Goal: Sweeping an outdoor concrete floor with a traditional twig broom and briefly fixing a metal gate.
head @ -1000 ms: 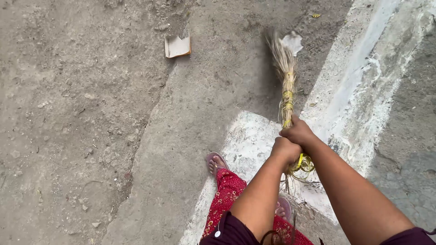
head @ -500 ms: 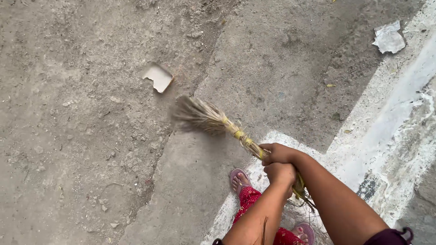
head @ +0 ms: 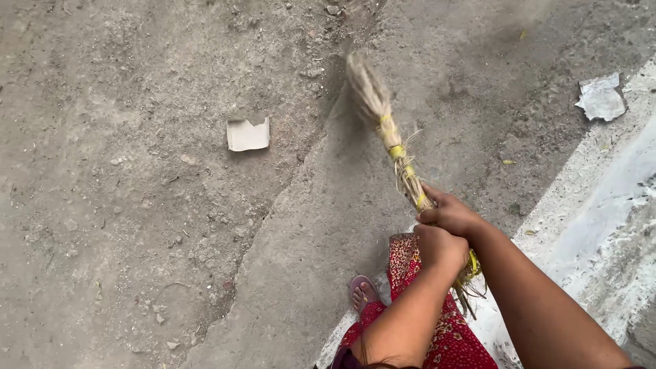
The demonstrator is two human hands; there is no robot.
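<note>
Dusty concrete ground: both hands, left hand and right hand, clamp the straw broom, swung from ten toward twelve o'clock, past the torn cardboard scrap.

**Both hands closed in a stacked grip, arms extended forward**

Right hand sits ahead, fingers curled shut, thumb lying along the top. Left hand is directly behind and touching it, closed into a fist. Right forearm enters from the lower right corner, running diagonally up and left. Left forearm rises from the bottom edge, angled up and right. Both wrists are nearly straight. Both forearms are bare.
</note>
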